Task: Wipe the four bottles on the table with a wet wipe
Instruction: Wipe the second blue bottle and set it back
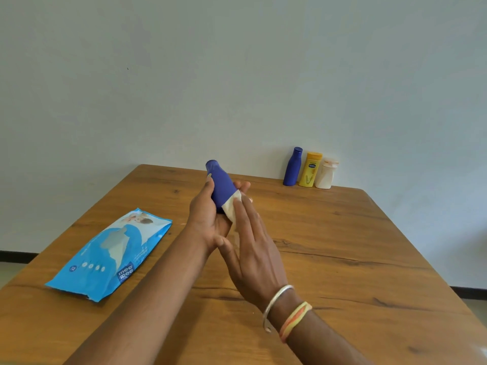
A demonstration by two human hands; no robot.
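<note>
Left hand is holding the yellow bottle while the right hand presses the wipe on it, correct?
No: in the head view the left hand holds a blue bottle while the right hand presses the wipe on it. The yellow bottle stands apart.

Your brown wooden table [342,246]: visible grain, dark knots, smooth, low satin sheen. Tilted dark blue plastic bottle [222,185] in your left hand [205,217]: matt, no glare. White wet wipe [232,206] on it: soft cloth-like sheet, creased. Light blue wipes pack [110,254]: thin plastic film, glossy, wrinkled at the ends. Upright dark blue bottle [292,167], yellow bottle [311,169], cream bottle [326,175]: smooth plastic, yellow one slightly glossy. On your right wrist: silver bangle [274,301] polished metal, orange-yellow band [295,321] twisted thread. Pale wall [237,75]: matt paint.
</note>
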